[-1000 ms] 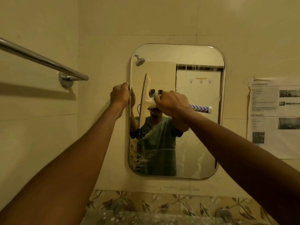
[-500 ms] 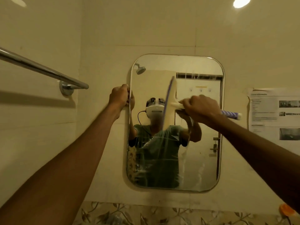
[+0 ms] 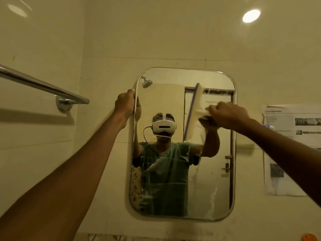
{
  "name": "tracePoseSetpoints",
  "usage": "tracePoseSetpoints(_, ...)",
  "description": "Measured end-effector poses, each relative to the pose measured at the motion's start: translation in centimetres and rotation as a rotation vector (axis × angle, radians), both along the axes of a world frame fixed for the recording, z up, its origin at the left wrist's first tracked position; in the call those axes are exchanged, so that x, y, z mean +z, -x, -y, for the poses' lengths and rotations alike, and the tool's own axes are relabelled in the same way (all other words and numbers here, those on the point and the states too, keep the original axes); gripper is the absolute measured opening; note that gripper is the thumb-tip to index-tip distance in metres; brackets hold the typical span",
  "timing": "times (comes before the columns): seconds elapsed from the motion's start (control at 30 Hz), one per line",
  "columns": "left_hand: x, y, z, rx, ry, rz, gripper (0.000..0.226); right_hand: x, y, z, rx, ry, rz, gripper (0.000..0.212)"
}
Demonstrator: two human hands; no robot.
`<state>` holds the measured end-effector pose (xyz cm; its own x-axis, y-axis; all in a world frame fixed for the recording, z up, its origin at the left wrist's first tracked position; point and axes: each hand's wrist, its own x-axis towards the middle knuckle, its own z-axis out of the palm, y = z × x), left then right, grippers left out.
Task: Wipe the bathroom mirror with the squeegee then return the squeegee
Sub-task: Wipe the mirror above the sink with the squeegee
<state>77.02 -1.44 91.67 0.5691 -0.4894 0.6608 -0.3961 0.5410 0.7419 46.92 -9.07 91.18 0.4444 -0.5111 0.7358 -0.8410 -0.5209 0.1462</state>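
Observation:
A rounded rectangular mirror point(image 3: 213, 180) hangs on the tiled wall. My left hand point(image 3: 124, 104) grips its upper left edge. My right hand point(image 3: 227, 115) is closed on the handle of a cream squeegee point(image 3: 193, 110) with a purple blade. The blade stands nearly upright against the glass in the upper right part of the mirror. A striped purple handle end point(image 3: 266, 126) shows behind my right wrist. Water streaks remain on the lower glass.
A chrome towel bar point(image 3: 43, 86) juts from the left wall at hand height. A printed paper notice point(image 3: 291, 150) is stuck to the wall right of the mirror. An orange object point(image 3: 308, 237) peeks at the bottom right corner.
My right hand has drawn the squeegee rightward across the glass, from the left part to the upper right. My left hand stays on the mirror edge. The view has tilted upward.

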Motion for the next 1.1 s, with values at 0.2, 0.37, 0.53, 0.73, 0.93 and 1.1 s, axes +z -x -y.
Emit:
tracePoseSetpoints(0.2, 0.8, 0.2, -0.5, -0.018, -0.021, 0.011, 0.036, -0.1, 1.8, -0.4, -0.047, 0.017, 0.08, 0.03)
tracePoseSetpoints(0.37, 2.4, 0.7, -0.9, -0.056, 0.054, -0.042, 0.034, 2.7, -7.0, -3.6, 0.185, 0.082, 0.033, 0.036)
tracePoseSetpoints(0.53, 2.8, 0.3, -0.3, -0.022, 0.034, -0.051, 0.038, 4.7, -11.9, -3.8, 0.249, 0.088, 0.119, 0.04)
tracePoseSetpoints(0.73, 2.6, 0.3, 0.1, 0.006, 0.048, -0.04, 0.037, 4.0, -3.4, -1.5, 0.081, 0.073, -0.025, 0.027)
tracePoseSetpoints(0.93, 2.3, 0.2, 0.3, 0.006, 0.079, -0.012, 0.036, 2.0, 1.9, 0.7, -0.187, -0.07, 0.177, 0.01)
tracePoseSetpoints(1.1, 2.4, 0.5, 1.1, 0.136, 0.088, 0.084, 0.034, 2.1, 2.2, 0.0, 0.081, -0.095, 0.376, 0.049)
